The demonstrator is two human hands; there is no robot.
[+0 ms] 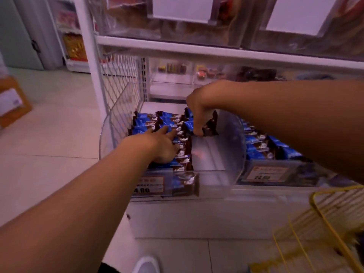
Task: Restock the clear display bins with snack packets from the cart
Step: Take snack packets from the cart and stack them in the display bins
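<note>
So, both my arms are down in the clear display bin [234,134] on the bottom shelf. My left hand [163,146] is laid flat with straight fingers on the rows of blue-and-brown snack packets [149,120] that fill the left part of the bin, just pressing on them, not gripping anything. My right hand [199,107] comes in from above, fingers curled down round a held packet [211,127], which stands on end, tilted a bit, right at the edge of the packed rows. To the right of it the bin floor is bare white.

One more packet [185,186] sits at the very front of the bin, pressed against the clear front wall beside the orange price label [150,184]. The neighbouring bin [275,174] on the right holds the same kind of blue packets and has its own label in front.

The yellow wire cart [323,219] is at my lower right, near the shelf base; I can't make out what's in it, too blurry. Above is another shelf with clear bins [177,26] of brownish stuff and white cards. A cardboard box [11,103] sits on the floor tiles off to the left, and the tip of my shoe [146,265] shows at the bottom.
</note>
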